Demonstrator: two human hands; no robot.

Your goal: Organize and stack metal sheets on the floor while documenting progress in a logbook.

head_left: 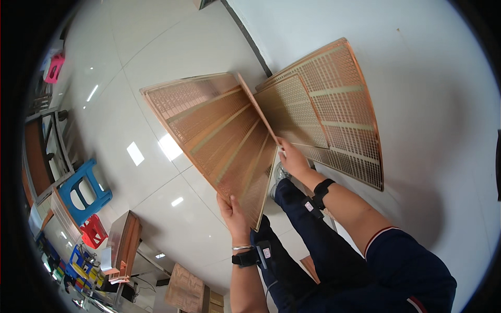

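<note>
A large copper-coloured circuit board panel [219, 135] with rows of fine patterns and pale bands is tilted up in front of me. My left hand [234, 215] is closed on its near left edge. My right hand [293, 159] grips the upright edge at its right side, where panel edges meet; I cannot tell how many sheets are held. Just beyond my right hand, more patterned copper panels [349, 104] lean against the white wall, a smaller one in front of a larger one. A dark strap is around each wrist.
The pale tiled floor [156, 41] is glossy with light reflections. To the left stand a blue stool [86, 190], a red stool [94, 232], a pink stool [54, 68] and a stack of boards [122, 245]. A wooden box [183, 288] sits at lower left. The wall [417, 94] bounds the right side.
</note>
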